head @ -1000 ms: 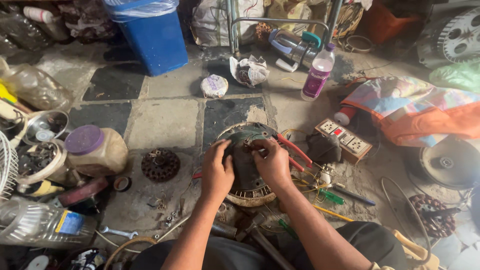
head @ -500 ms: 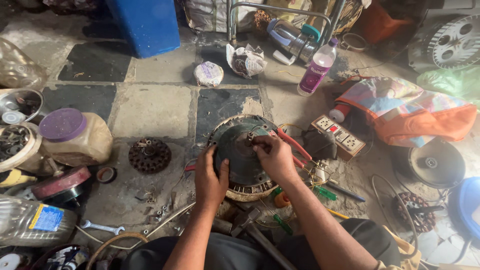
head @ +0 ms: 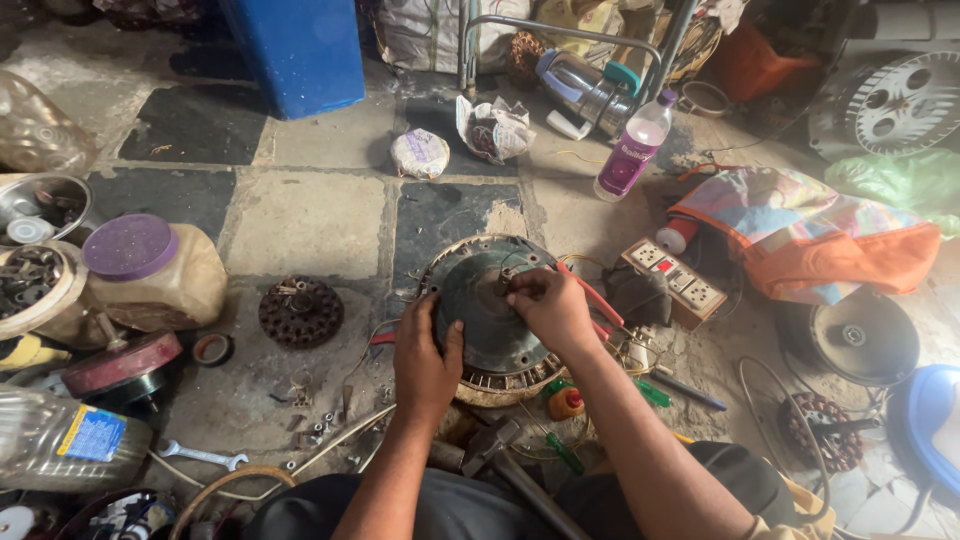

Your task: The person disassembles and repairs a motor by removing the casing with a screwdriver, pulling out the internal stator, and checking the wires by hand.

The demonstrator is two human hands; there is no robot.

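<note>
A round dark metal motor housing (head: pixel 480 305) with a pale winding ring at its rim lies on the stone floor before me. My left hand (head: pixel 425 360) rests flat against its left rim, steadying it. My right hand (head: pixel 545 305) sits over the centre, fingertips pinched around the hub, where thin wires come out. Whether the fingers hold a small part I cannot tell. Red-handled pliers (head: pixel 590 300) lie just right of the housing, partly under my right wrist.
A rusty rotor core (head: pixel 300 312) lies left of the housing, a purple-lidded jar (head: pixel 150 270) beyond it. A socket board (head: pixel 675 280), a bottle (head: pixel 632 150), a blue bin (head: pixel 300 50), a hammer (head: pixel 495 440), a spanner (head: pixel 200 455) and loose screws surround me.
My left hand slid down from the housing's top to its left rim. My right hand stayed at the hub. The camera shifted closer over the floor.
</note>
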